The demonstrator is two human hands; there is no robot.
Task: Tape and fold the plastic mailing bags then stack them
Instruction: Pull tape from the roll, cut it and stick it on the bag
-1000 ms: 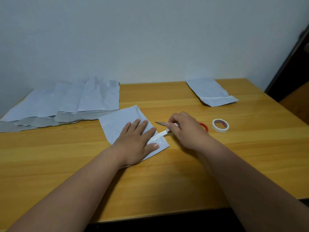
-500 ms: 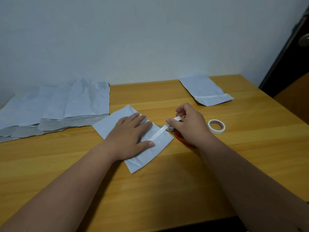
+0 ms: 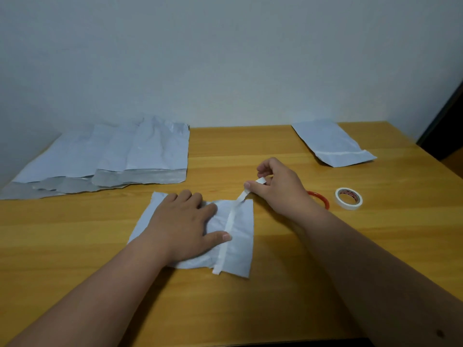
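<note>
Under the left hand (image 3: 183, 221) a crinkled, matt plastic bag (image 3: 240, 249); the surface (image 3: 288, 296) is smooth, satin-finished wood; right of the right hand (image 3: 278, 189), a glossy tape roll (image 3: 348, 198).

A honey-coloured wooden table (image 3: 350, 246) with long, straight grain lines running left to right fills the lower part of the view, its far edge meeting a plain, pale grey-white wall (image 3: 225, 58). At the far right, a dark vertical frame (image 3: 443, 121), possibly a door edge, slants down behind the table's corner, with a strip of brown floor (image 3: 454, 164) visible beside it. A red ring-shaped object (image 3: 322, 197) lies on the table, partly hidden, so what it is cannot be told.
</note>
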